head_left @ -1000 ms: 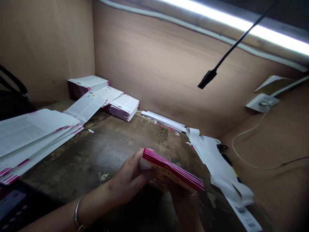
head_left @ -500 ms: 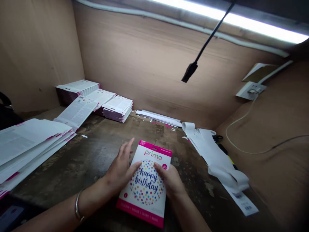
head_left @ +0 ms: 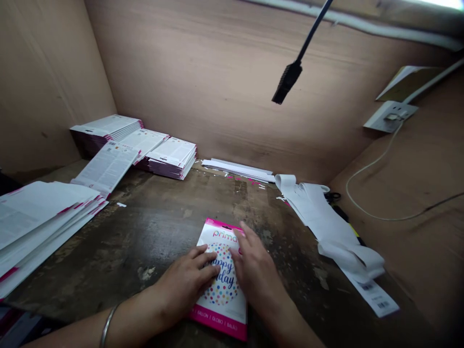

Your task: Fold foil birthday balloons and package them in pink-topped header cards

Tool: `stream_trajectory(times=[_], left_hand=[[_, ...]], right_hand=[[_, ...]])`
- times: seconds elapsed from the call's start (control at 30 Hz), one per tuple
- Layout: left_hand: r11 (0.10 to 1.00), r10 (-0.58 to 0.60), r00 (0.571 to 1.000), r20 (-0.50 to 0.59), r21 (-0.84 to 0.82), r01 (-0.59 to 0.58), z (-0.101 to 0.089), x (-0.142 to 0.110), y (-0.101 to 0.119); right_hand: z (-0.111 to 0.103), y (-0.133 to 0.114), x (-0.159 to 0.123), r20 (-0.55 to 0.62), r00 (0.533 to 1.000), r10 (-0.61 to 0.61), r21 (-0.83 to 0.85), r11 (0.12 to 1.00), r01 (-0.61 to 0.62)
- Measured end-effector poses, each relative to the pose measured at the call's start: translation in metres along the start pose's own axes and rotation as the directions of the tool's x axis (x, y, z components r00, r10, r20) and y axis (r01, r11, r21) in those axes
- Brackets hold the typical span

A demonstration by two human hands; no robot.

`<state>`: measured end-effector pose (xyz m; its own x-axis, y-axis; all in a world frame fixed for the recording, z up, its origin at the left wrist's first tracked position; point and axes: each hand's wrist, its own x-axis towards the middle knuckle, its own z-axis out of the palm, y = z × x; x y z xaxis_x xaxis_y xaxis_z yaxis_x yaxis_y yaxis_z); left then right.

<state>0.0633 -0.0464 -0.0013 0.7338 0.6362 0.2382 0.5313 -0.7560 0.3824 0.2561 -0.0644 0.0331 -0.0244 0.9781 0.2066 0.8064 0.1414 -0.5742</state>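
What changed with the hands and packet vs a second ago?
The packet, earlier held tilted edge-on, has swung face up and now seems laid on the table. The left hand and right hand have eased their grip and lie spread over its front. Unchanged: the card stacks and long paper strip.

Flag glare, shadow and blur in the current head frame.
Head view: the tube light blows out at top right; head view: dull sheen on the tabletop, bottom corners dim; head view: large print on the pink-and-white packet reads where uncovered, fine print on the stacked packs doesn't.
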Motion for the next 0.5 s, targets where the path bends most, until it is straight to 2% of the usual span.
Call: stream_trajectory(times=[0.03, 0.1, 0.23, 0.33, 0.43, 0.5], left_hand=[[1.000, 0.001, 1.000, 0.008, -0.009, -0.001, -0.001, -0.001, 0.000], [0.998, -0.048, 0.999, 0.017, -0.026, 0.049, -0.001, -0.004, -0.001], [0.973, -0.232, 0.972, -0.043, -0.004, 0.232, 0.004, -0.012, -0.004], [0.973, -0.218, 0.975, -0.031, 0.069, 0.220, 0.012, -0.013, -0.005], [0.971, -0.206, 0.979, -0.004, 0.121, 0.205, 0.017, -0.011, -0.003], [0.967, -0.220, 0.976, -0.010, 0.129, 0.219, 0.019, -0.011, -0.002]], right_hand=[[0.007, -0.002, 0.000, 0.085, 0.994, -0.072, -0.053, 0.996, 0.077], [0.023, -0.002, 0.001, 0.217, 0.967, -0.131, -0.092, 0.984, 0.154], [0.041, 0.006, -0.003, 0.245, 0.958, -0.150, -0.133, 0.973, 0.186], [0.036, 0.004, -0.003, 0.256, 0.956, -0.147, -0.125, 0.975, 0.183], [0.023, -0.004, 0.001, 0.301, 0.946, -0.117, -0.106, 0.982, 0.155], [0.014, -0.004, 0.002, 0.264, 0.960, -0.095, -0.114, 0.985, 0.129]])
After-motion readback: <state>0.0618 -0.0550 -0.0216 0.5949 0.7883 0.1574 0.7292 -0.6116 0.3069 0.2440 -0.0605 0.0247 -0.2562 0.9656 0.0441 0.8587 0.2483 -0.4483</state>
